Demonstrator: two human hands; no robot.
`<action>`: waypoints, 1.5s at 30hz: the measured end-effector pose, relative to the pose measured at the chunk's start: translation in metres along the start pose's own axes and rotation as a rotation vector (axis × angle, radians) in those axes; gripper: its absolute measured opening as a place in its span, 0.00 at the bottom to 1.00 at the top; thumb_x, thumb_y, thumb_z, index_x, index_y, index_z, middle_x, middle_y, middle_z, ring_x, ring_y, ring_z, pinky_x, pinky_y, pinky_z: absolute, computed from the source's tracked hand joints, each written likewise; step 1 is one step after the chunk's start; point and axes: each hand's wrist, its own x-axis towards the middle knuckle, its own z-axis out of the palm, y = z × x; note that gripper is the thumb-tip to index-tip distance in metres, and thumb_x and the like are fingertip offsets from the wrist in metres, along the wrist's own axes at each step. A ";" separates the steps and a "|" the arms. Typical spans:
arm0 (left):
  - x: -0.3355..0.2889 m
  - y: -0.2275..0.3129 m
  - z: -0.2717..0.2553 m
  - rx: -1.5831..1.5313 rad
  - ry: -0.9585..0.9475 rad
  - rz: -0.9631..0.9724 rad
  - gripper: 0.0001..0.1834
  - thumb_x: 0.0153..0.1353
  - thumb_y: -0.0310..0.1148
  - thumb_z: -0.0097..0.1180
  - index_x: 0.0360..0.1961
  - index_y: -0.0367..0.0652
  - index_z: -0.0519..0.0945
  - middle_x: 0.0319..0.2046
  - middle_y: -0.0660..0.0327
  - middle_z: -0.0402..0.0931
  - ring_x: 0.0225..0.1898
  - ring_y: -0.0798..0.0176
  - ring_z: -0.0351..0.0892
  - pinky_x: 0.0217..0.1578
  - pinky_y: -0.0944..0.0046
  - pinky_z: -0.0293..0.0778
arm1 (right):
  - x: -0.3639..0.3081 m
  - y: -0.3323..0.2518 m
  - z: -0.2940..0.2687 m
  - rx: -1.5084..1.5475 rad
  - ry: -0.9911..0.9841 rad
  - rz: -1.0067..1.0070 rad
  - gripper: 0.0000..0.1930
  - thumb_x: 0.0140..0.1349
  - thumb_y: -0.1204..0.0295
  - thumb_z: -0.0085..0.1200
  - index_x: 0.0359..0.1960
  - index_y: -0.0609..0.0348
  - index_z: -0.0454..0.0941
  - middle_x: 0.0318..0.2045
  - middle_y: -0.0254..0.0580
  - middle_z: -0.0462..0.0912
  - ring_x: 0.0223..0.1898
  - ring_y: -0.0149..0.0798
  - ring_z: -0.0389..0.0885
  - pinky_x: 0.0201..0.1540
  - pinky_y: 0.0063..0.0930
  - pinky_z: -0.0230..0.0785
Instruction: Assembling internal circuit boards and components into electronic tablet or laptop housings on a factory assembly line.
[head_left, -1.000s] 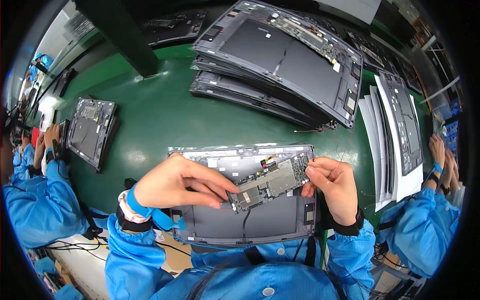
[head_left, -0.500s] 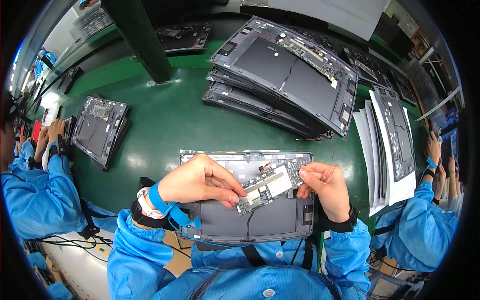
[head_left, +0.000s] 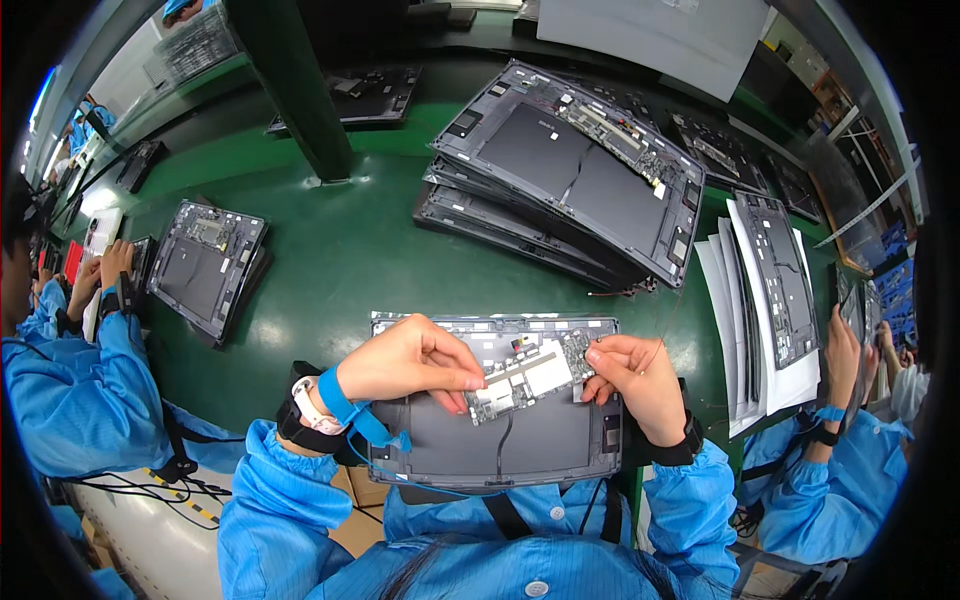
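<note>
Head view: circuit board (head_left: 545,376) is over the upper-middle part of an open dark casing (head_left: 440,445), near edge of the green table (head_left: 330,250). Board tilted, right end higher in view. Touching casing or not: cannot tell.

Left hand (head_left: 405,360): thumb and fingertips nearly closed, pinching board's left end. Right hand (head_left: 640,385): thumb and forefinger nearly closed on board's right end, other fingers curled in.

Progress, as judged: casing is open and board is loose, gripped at both ends. Not done: board isn't lying flat in the casing, and neither hand has let go. No tool in either hand. A dark cable (head_left: 503,445) runs down the casing below the board; whether it's joined to the board, can't tell.

Counts: 1 board in hands, 1 casing under it. 1 tall casing stack (head_left: 540,150) behind, at least 4 layers, exact number unclear. 1 small casing pile (head_left: 195,270) at left, at least 2. 1 casing (head_left: 783,280) leaning on white sheets (head_left: 735,340) at right, sheets too overlapped to count. 1 blue wrist strap (head_left: 342,395), left wrist. At least 2 co-workers, 1 per side.
</note>
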 end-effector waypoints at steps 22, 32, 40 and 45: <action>-0.119 -0.090 0.061 -0.404 0.693 0.300 0.35 0.57 0.27 0.56 0.62 0.26 0.55 0.58 0.50 0.63 0.56 0.62 0.65 0.55 0.65 0.62 | -0.055 0.018 -0.005 0.049 -0.012 0.309 0.20 0.62 0.71 0.51 0.54 0.68 0.67 0.45 0.43 0.77 0.46 0.34 0.75 0.51 0.33 0.68; -0.221 -0.123 -0.023 -0.358 1.409 0.734 0.27 0.66 0.40 0.44 0.61 0.37 0.60 0.56 0.50 0.65 0.57 0.58 0.64 0.58 0.61 0.56 | 0.028 -0.027 0.163 0.359 -0.420 0.203 0.15 0.67 0.69 0.43 0.50 0.68 0.66 0.46 0.46 0.75 0.46 0.40 0.76 0.50 0.42 0.71; -0.153 -0.183 -0.035 0.523 1.843 0.204 0.28 0.59 0.33 0.49 0.59 0.33 0.60 0.57 0.46 0.60 0.62 0.46 0.53 0.63 0.50 0.45 | 0.139 -0.047 0.324 0.351 -0.352 0.164 0.15 0.67 0.66 0.41 0.48 0.66 0.69 0.45 0.50 0.76 0.45 0.49 0.76 0.48 0.51 0.68; -0.139 -0.178 -0.033 0.757 1.821 0.054 0.29 0.57 0.37 0.50 0.56 0.33 0.62 0.57 0.48 0.60 0.63 0.47 0.51 0.64 0.46 0.39 | 0.155 -0.053 0.323 -0.559 -0.268 -0.153 0.23 0.65 0.59 0.45 0.32 0.74 0.76 0.29 0.53 0.82 0.27 0.44 0.84 0.30 0.35 0.79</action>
